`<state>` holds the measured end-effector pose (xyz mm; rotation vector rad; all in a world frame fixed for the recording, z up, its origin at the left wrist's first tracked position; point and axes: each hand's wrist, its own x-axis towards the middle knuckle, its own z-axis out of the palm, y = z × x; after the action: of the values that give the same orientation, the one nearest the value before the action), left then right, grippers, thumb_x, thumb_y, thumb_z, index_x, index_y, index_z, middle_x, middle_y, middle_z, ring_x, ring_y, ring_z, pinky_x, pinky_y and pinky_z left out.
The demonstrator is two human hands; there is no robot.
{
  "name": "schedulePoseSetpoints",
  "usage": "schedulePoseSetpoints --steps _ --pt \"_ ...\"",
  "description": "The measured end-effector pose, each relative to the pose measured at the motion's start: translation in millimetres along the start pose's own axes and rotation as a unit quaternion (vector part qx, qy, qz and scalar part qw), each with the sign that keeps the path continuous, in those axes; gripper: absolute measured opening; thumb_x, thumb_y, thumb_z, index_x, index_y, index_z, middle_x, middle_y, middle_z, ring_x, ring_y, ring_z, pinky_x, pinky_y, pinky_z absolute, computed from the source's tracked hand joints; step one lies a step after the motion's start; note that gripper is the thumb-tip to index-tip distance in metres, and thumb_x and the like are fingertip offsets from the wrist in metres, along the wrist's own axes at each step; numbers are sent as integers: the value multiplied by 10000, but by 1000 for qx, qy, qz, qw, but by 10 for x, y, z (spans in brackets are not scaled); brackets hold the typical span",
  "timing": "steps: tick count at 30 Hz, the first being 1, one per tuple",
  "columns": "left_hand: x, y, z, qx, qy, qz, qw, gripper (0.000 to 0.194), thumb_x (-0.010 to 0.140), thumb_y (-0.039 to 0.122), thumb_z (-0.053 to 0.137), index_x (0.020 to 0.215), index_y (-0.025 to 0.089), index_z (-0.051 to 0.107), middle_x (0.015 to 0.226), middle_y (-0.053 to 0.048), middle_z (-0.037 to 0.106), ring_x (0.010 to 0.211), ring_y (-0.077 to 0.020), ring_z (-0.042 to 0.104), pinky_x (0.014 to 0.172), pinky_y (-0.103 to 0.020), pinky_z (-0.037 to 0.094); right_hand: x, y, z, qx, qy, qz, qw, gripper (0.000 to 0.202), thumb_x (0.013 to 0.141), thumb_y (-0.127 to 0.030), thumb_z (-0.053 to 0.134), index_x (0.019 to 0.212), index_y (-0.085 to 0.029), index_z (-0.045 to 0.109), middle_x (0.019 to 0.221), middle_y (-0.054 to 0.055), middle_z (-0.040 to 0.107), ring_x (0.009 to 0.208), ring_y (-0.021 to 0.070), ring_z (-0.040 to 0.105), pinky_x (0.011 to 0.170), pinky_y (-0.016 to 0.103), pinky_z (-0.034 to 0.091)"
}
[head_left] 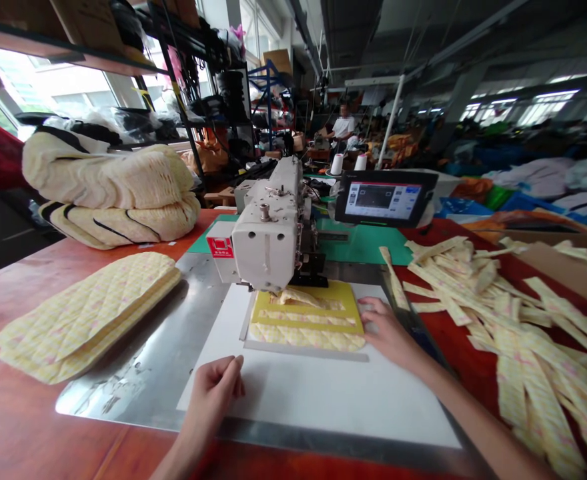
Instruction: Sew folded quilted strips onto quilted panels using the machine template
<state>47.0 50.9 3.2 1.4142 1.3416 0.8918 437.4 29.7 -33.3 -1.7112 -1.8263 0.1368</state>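
Currently: quilted pad [303,339] lies flat on white sheet [323,393], partly under sewing-machine head [266,240], w/ yellow template [336,290] over its far part. Grey edging [306,352] runs along pad's near side. Loose fabric strip [298,298] sits bunched at template's far slot.

Grip: R hand [386,330] has fingers apart, tips at R edge of template/pad; no pinch seen, pressure can't tell. L hand [217,387] is curled, thumb & fingers together, over sheet near its L edge, nothing visible in it (palm side hidden, so not 100%).

Handling, est.: pad light, soft, approx. as thick as a folded towel; not fragile, but likely to flex or ruck if pushed from one side only. Template prob. thin & fairly stiff, maybe slick vs. cloth, so the two could slip out of register. Strip is limp, narrow, easily creased or dragged.

Best hold: flat fingertips on template's R & L margins, pad edge incl., clear of slots & needle area; avoid lifting pad by one corner. Strip: light pinch at an end.

Nearby: stacked quilted pads [83,313] to L, cut strips [523,333] heaped to R, display [381,200] beyond.
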Motion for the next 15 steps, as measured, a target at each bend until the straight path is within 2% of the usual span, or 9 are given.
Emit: schedulePoseSetpoints --steps 2,4,6,10,13,15 --pt "-21 35 -52 12 7 -4 1000 600 742 705 610 446 186 559 483 -21 554 430 -113 399 434 -239 308 -28 -4 -88 -7 -15 -3 1000 184 826 -225 646 647 -209 612 1179 130 629 1120 303 638 990 457 511" --pt "-43 38 -125 16 11 -8 1000 590 728 706 630 470 177 595 515 -23 577 433 -108 377 419 -234 274 -78 70 -287 -28 -28 9 999 321 876 -317 579 572 -216 550 1079 122 637 979 280 661 903 429 528" --pt "-67 14 -205 18 12 -5 1000 595 730 700 633 453 176 583 507 -28 573 440 -113 384 422 -235 273 -130 212 -574 -60 -25 27 997 392 881 -399 538 531 -229 496 1004 120 641 870 271 658 823 417 525" --pt "-112 -52 -318 28 23 15 999 596 798 667 599 448 187 552 479 -21 527 478 -138 431 460 -245 337 -136 444 -1268 -123 34 32 991 429 863 -505 535 518 -256 484 963 149 681 866 300 668 791 410 493" --pt "-81 -94 -288 18 6 63 998 554 900 620 544 555 186 571 553 -13 552 558 -155 506 579 -259 455 -40 302 -1758 -185 99 23 977 460 891 -589 493 553 -278 484 767 99 642 706 259 613 681 384 448" --pt "-10 -119 -198 -36 -66 104 992 498 942 625 496 732 189 613 578 1 571 568 -163 543 654 -300 519 40 16 -1994 -190 145 28 971 506 892 -668 458 570 -280 495 703 72 616 641 236 568 637 373 419"
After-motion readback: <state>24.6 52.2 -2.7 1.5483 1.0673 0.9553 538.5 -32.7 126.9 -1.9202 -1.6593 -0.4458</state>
